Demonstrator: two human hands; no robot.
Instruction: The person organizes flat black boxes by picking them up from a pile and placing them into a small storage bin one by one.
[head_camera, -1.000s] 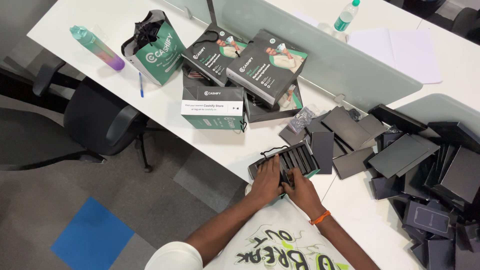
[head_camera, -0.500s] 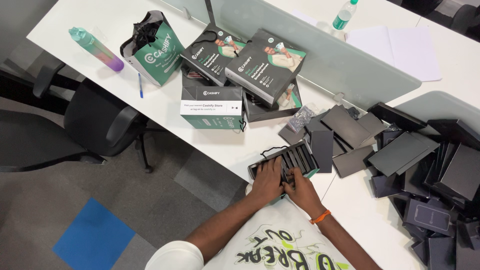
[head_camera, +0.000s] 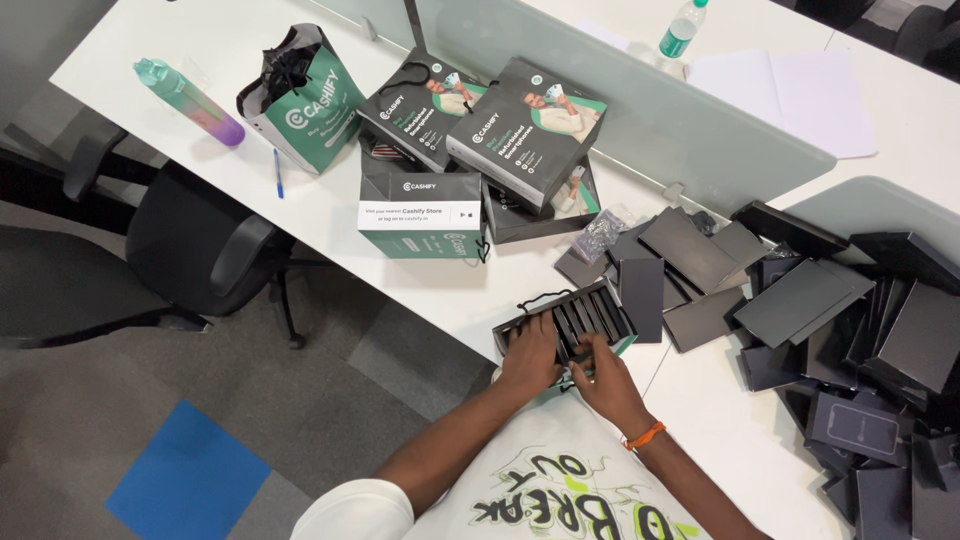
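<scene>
A dark paper bag (head_camera: 600, 305) packed with several upright black boxes sits at the white desk's near edge. My left hand (head_camera: 532, 357) rests on its left side, fingers pressed over the boxes. Beside it, my right hand (head_camera: 607, 378), with an orange band at the wrist, has its fingers down among the boxes at the bag's front. Whether either hand grips a box is hidden.
A heap of flat black boxes (head_camera: 860, 320) covers the desk to the right. Green and dark paper bags (head_camera: 420, 215) stand behind, with a pen (head_camera: 278, 172), a tinted bottle (head_camera: 190, 102) and a black office chair (head_camera: 190, 250) at the left. A grey divider (head_camera: 640, 110) runs across.
Both hands stay on the bag of boxes, fingers shifting only slightly. The view has barely moved.
</scene>
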